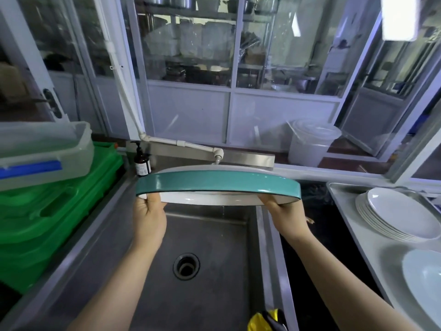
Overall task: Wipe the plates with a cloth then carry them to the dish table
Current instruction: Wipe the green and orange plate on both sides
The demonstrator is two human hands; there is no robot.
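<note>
The teal-rimmed plate is gripped at opposite edges by the left hand and right hand, probably draining over the sink.

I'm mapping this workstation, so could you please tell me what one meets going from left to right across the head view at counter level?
Green crates → brown pump bottle → left hand → teal-rimmed plate → right hand → stack of white plates.
</note>
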